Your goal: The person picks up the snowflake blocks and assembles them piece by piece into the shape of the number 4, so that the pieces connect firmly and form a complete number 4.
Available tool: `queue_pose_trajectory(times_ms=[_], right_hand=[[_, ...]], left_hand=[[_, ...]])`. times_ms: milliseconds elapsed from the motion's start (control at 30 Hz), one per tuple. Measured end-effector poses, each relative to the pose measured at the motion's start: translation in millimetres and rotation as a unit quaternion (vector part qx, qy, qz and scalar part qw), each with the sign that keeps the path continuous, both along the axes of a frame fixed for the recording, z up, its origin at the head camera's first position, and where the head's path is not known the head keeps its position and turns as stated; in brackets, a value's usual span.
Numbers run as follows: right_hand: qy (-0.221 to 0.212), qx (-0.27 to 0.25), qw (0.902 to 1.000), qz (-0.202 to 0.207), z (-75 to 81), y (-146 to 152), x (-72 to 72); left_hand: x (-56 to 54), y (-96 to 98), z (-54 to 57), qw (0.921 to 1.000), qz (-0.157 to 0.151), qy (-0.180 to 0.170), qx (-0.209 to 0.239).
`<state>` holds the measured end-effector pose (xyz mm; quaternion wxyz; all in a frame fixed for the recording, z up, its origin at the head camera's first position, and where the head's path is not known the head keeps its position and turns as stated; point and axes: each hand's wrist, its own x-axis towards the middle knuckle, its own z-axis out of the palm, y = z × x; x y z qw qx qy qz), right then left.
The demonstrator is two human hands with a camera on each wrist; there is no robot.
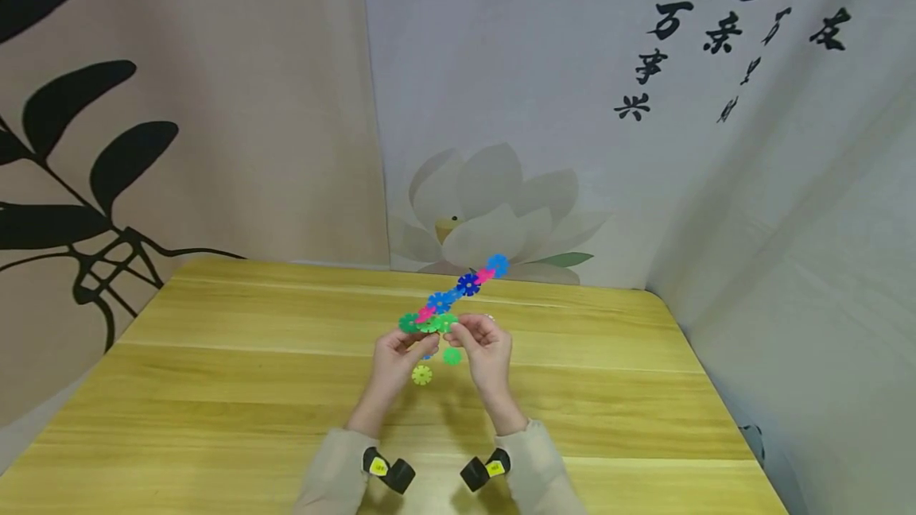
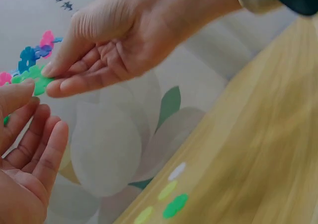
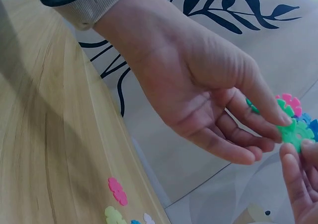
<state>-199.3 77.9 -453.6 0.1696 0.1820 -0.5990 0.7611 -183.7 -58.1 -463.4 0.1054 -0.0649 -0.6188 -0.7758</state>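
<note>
A chain of interlocking plastic snowflake discs (image 1: 439,303) in blue, pink and green slants up to the right above the table in the head view. At its lower end, my left hand (image 1: 390,362) pinches green discs between thumb and fingers. My right hand (image 1: 488,348) pinches a light green disc (image 1: 447,323) at the same end. In the left wrist view, the right hand (image 2: 126,37) grips the green disc (image 2: 37,80) beside the left hand (image 2: 30,149). The right wrist view shows the left hand (image 3: 194,80) meeting the right hand's fingertips at the green disc (image 3: 296,133).
Loose discs lie on the wooden table (image 1: 215,388) below the hands, including a yellow disc (image 1: 422,374) and a green disc (image 1: 452,356). A pink disc (image 3: 118,191) and a white disc (image 2: 177,171) lie there too. Printed curtains (image 1: 501,86) hang behind the table.
</note>
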Motion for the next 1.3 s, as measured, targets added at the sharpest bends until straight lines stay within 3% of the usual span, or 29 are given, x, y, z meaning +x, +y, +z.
queue_pose_trajectory(times_ms=[467, 633, 800, 933, 1133, 1300], right_hand=[[-0.027, 0.036, 0.9988, -0.018, 3.2, -6, 1.8], [-0.066, 0.048, 0.9967, 0.004, 8.4, -4, 4.3], [-0.122, 0.082, 0.9891, 0.002, -7.4, 6, -5.9], [-0.149, 0.157, 0.9758, -0.028, -21.6, 14, -13.5], [-0.153, 0.329, 0.9314, -0.034, -44.2, 21, -22.7], [-0.169, 0.392, 0.9042, -0.014, -57.1, 20, -26.9]], left_hand=[[-1.5, 6.4, 1.3, 0.9942, 0.033, -0.033, 0.097], [-2.8, 3.5, -0.6, 0.9925, 0.044, -0.029, 0.11], [-4.5, -2.7, -1.7, 0.9911, 0.06, -0.025, 0.116], [-5.0, -7.7, 1.9, 0.99, 0.067, -0.025, 0.122], [-6.0, -11.3, 6.0, 0.9884, 0.069, -0.013, 0.135], [-6.9, -12.4, 6.3, 0.9881, 0.067, -0.01, 0.138]])
